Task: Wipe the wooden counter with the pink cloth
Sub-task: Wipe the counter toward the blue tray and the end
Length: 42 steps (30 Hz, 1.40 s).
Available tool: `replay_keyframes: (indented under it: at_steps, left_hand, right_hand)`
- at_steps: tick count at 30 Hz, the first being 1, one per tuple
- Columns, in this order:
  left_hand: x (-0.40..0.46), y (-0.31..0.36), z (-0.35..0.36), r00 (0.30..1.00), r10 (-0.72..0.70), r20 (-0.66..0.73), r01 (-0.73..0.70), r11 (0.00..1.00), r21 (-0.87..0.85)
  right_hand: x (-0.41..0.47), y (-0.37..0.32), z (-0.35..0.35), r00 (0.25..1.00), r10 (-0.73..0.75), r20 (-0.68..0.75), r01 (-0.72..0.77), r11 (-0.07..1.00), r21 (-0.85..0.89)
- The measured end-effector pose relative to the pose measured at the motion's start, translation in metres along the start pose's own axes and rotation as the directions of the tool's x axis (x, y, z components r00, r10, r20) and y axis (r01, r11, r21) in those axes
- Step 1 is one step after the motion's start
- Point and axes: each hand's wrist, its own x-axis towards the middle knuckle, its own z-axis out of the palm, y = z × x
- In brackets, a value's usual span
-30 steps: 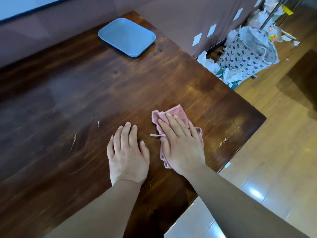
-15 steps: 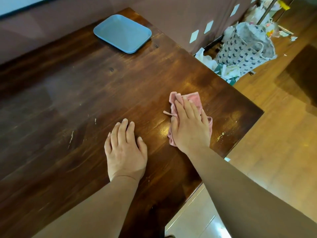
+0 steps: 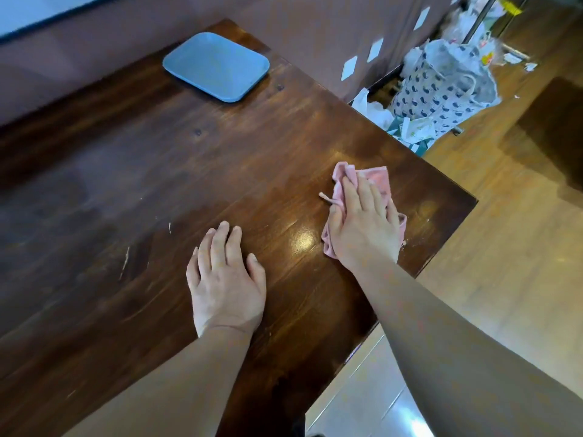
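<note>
Right hand: the right hand [image 3: 364, 227] lies palm down on the pink cloth [image 3: 377, 181], fingers stretched forward and close together, pressing the cloth flat against the wood rather than curling round it; the thumb lies along the cloth's left edge.
Left hand: the left hand [image 3: 225, 280] rests flat on the bare wood to the left of the cloth and apart from it, fingers straight and slightly spread, holding nothing.
Pink cloth: a crumpled, folded rag, mostly covered by the right hand; its far end sticks out beyond the fingertips, a fold shows below the heel of the hand, and a thin loop or tag trails from its left side onto the wood.
Cloth position: on the right part of the wooden counter [image 3: 132, 190], near the right-hand corner and edge.
Wooden counter: dark brown planks with a glossy finish; a bright reflection sits between the two hands, and pale scratches mark the wood to the left of the left hand.
Blue tray [image 3: 216, 66]: a rectangular tray with rounded corners, lying flat at the far end of the counter, well apart from both hands.
Patterned bag [image 3: 441, 86]: a white bag with dark blue marks stands on the wooden floor [image 3: 504, 247] beyond the counter's right edge, with crumpled papers and wrappers around its base.
</note>
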Motion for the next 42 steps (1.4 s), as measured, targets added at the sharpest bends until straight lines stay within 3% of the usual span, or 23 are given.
replay_keyframes:
  at_steps: [4,9,13,19,28,34,38,42]
  left_hand:
    - [0.0,0.001,-0.001,1.0,-0.005,0.019,0.005,1.0,0.019]
    - [0.0,0.002,-0.001,1.0,-0.013,0.017,0.013,1.0,0.018]
    - [0.001,0.002,-0.001,1.0,-0.016,0.018,0.016,1.0,0.007]
    - [0.0,0.001,-0.001,1.0,0.009,-0.005,-0.009,1.0,-0.001]
    - [0.0,0.005,-0.006,0.999,-0.014,0.034,0.014,1.0,-0.003]
    - [0.0,0.006,-0.01,0.999,-0.023,0.04,0.024,1.0,-0.007]
    - [-0.001,0.007,-0.009,0.999,-0.023,0.039,0.023,1.0,0.001]
    - [-0.001,0.007,-0.009,0.999,-0.005,0.032,0.005,1.0,0.004]
  right_hand:
    - [-0.023,-0.002,0.001,0.998,0.048,-0.036,-0.047,0.999,0.019]
    - [-0.043,0.011,0.005,0.999,0.004,-0.037,-0.004,1.0,-0.001]
    - [-0.005,0.015,0.0,0.996,0.084,-0.03,-0.082,0.996,0.046]
    - [-0.064,0.013,0.005,0.98,0.174,-0.094,-0.166,0.983,0.081]
    - [-0.029,0.023,0.0,0.927,0.354,-0.122,-0.336,0.93,0.146]
    - [-0.043,0.033,0.004,0.941,0.307,-0.142,-0.285,0.946,0.152]
    - [-0.005,0.058,-0.006,0.911,0.401,-0.102,-0.375,0.904,0.206]
    - [-0.039,0.033,0.0,0.88,0.443,-0.172,-0.391,0.881,0.265]
